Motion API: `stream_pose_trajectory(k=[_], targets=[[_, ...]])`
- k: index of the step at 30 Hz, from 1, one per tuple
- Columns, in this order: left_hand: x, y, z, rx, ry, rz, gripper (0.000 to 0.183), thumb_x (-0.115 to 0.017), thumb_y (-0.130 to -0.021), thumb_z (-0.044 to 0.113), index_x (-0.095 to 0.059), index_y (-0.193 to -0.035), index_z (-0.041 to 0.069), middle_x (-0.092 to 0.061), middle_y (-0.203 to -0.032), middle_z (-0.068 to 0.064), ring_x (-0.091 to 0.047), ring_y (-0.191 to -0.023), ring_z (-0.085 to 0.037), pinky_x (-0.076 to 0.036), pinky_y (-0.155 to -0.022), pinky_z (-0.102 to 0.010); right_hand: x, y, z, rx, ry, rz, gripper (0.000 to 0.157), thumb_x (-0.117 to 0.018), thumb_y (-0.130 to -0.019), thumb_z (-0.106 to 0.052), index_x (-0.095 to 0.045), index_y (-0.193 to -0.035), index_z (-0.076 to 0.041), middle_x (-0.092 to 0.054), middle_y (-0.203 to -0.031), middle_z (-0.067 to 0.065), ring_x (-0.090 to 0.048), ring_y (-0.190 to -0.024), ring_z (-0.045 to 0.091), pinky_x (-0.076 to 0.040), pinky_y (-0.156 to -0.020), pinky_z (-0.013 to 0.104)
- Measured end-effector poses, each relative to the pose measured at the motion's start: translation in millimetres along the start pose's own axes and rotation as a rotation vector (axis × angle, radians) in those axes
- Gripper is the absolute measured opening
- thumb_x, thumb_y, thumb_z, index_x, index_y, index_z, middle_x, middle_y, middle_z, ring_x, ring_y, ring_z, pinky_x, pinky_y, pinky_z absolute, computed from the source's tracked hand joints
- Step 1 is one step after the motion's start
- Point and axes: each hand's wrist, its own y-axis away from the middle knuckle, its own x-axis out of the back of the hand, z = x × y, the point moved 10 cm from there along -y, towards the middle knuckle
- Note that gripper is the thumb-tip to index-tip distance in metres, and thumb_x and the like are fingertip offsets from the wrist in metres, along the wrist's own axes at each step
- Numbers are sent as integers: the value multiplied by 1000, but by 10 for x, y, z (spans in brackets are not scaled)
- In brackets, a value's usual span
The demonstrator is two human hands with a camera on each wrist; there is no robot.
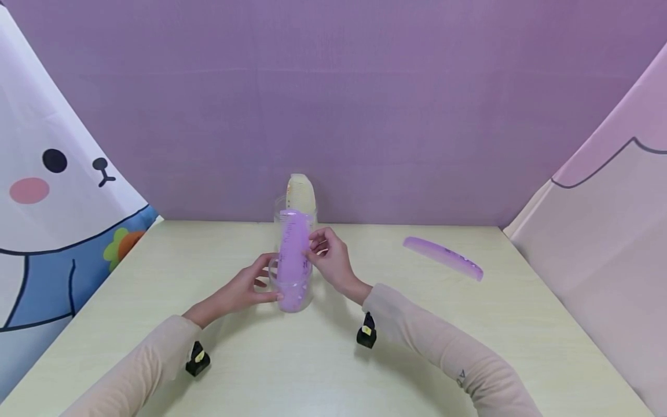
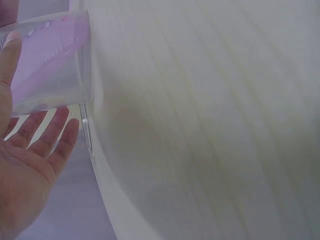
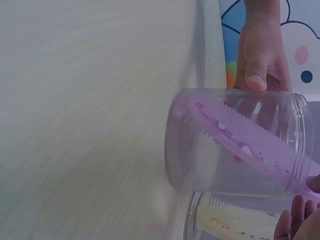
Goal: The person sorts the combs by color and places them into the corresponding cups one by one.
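A clear plastic jar [image 3: 192,170] stands upright, with a purple comb [image 1: 293,246] slanting inside it and rising above its rim. My left hand [image 1: 242,289] holds the jar from the left, thumb on the near side and fingers spread round the far side. With thumb and fingers, my right hand [image 1: 333,260] pinches the purple comb's upper part by the jar's mouth. Close behind is a second clear jar [image 3: 190,220] holding a pale yellow comb [image 1: 300,194], whose top sticks out.
Another purple comb [image 1: 443,258] lies flat on the right of the pale wooden table [image 1: 292,370]. A purple cloth backdrop [image 1: 333,116] rises at the table's far edge, and a cartoon-printed cloth [image 1: 68,231] hangs on the left.
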Motion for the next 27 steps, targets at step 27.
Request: stream_pose_trajectory(k=[27], targets=[[-9,-10,-5,27,30,-15,76,-75,-76,22,-30,-136,13,-49,-127,-18,-57,-105,-34,-53,-78,-42,404,-195,509,-6,87,27,32,-68,-78,1,-53,-106,3,-59,-93,20,-60,-84,28,-48,-66,23]])
